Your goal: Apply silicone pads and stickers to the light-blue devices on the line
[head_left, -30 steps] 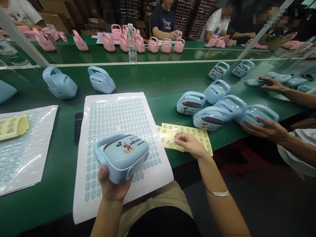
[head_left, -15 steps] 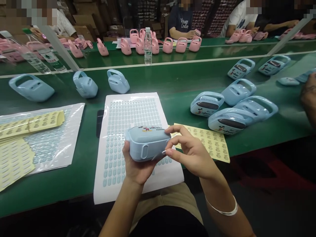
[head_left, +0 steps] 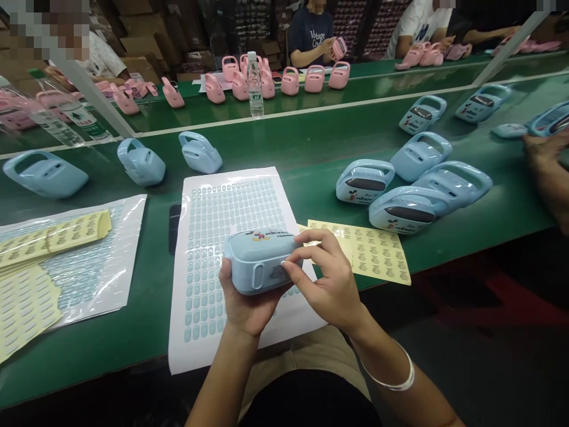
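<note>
A light-blue device (head_left: 255, 261) with a cartoon mouse print on its upper face rests in my left hand (head_left: 251, 305), whose fingers wrap round it from below. My right hand (head_left: 326, 279) is at the device's right end, thumb and index fingertip together against its near side, beside a small dark print. Whether anything is between those fingertips is too small to tell. Beneath the device lies a white sheet (head_left: 195, 237) with rows of small pale-blue oval stickers. A yellow label sheet (head_left: 377, 252) lies to the right of my right hand.
Blue devices (head_left: 402, 210) stand at the right, others (head_left: 200, 152) at the back left. Yellow sheets (head_left: 26, 302) lie on a plastic-covered sheet at left. A clear bottle (head_left: 255, 86) stands behind. Another person's hand (head_left: 549, 172) holds a blue device at far right.
My right thumb and fingertips have moved left along the device's near side, where a dark print now shows. The far-right person's hand now shows with a blue device. The view has shifted slightly.
</note>
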The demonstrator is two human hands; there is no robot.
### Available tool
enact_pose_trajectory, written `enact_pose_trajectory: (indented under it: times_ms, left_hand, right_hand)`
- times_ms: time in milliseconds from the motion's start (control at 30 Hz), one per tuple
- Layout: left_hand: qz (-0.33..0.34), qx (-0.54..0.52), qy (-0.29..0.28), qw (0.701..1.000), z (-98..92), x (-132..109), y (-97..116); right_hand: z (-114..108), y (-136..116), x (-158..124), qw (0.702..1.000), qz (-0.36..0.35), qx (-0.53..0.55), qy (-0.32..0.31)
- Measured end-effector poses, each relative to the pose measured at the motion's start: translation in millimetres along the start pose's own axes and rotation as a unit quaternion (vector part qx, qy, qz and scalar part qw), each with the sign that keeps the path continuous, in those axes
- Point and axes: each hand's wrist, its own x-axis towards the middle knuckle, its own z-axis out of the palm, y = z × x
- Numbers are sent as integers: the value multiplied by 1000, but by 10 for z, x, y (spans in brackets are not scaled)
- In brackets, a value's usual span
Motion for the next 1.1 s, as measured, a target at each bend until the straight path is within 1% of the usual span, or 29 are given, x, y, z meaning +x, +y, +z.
enact_pose_trajectory:
  times_ms: [33,100,167,233,333,400,500,600,667,733,800,900,967,1033,1100]
  left_hand:
    - [2,11,4,1000,4,-5,-2]
    - [13,41,15,999,21,-21,-13]
    - [43,75,28,996,47,-40,-33]
    - [90,102,44,990,69,-53,-59]
    - [145,121,62,980,74,-63,-100]
    - [141,116,69,981,59,-70,-121]
    - [95,87,82,988,35,-84,-141]
    - [74,57,97,991,26,-83,-130]
    - [83,46,102,990,11,-77,-91]
    - [99,42,100,989,-28,-81,-23]
    - [107,42,89,989,-90,-100,61]
    - [120,48,74,989,-193,-147,179]
    - [137,54,70,987,-244,-173,234]
    - [150,60,65,985,-279,-190,271]
    - [157,64,60,984,-304,-199,297]
  right_hand:
    - [3,26,-23,1000,-5,17,5]
    - [-15,89,-68,998,-3,69,-5]
    - [-50,147,-112,995,4,101,-14]
    - [-78,181,-148,996,-3,88,0]
    - [-66,188,-182,998,-35,16,51]
    - [-21,178,-192,995,-51,-27,75]
    - [75,144,-216,991,-64,-53,102]
    - [131,72,-275,991,-70,-43,110]
    - [100,41,-310,993,-68,-6,92]
    - [3,80,-303,997,-39,21,70]
    - [-139,224,-245,998,32,8,53]
    - [-337,592,-118,982,172,-71,20]
    - [-407,844,-68,964,237,-117,-23]
    - [-425,1031,-61,952,265,-142,-63]
    - [-414,1133,-80,946,273,-155,-77]
